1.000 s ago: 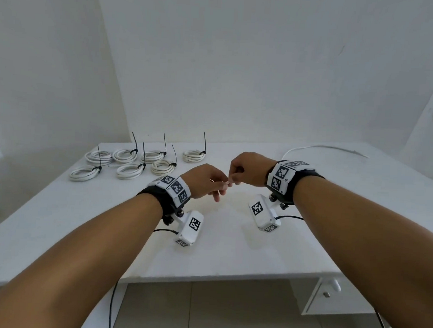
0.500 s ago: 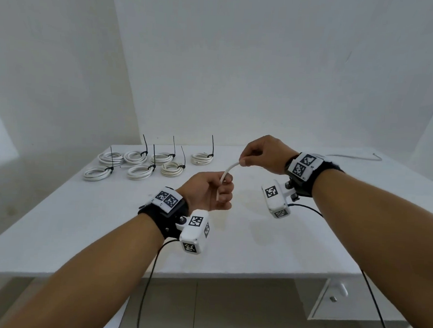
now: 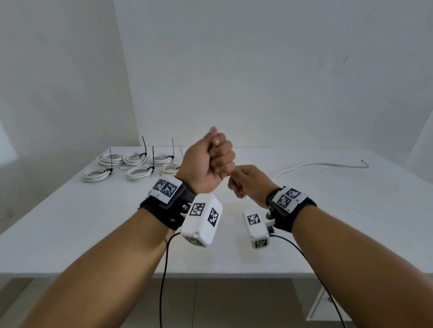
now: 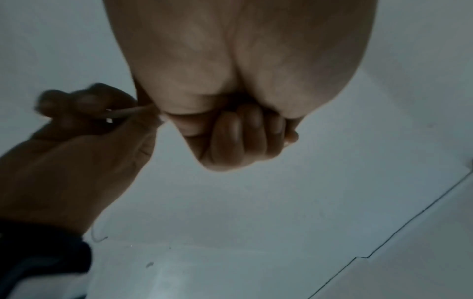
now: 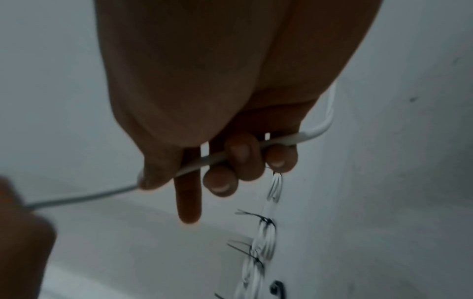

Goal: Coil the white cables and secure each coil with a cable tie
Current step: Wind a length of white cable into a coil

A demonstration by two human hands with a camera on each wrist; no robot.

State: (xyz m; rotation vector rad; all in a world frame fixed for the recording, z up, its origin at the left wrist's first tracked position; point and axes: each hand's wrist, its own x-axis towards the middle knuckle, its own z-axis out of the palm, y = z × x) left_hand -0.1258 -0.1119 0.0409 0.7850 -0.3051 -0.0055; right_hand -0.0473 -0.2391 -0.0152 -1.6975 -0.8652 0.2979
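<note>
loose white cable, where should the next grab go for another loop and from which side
Probably the slack of the loose white cable lying on the table just past the right hand, which holds it along with the left hand. Come from above and pinch across it: it is thin and lies flat, so only its top is open.

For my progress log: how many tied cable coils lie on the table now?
6: back left coil, back middle coil, back right coil, front left coil, front middle coil, front right coil. The left hand may hide another.
</note>
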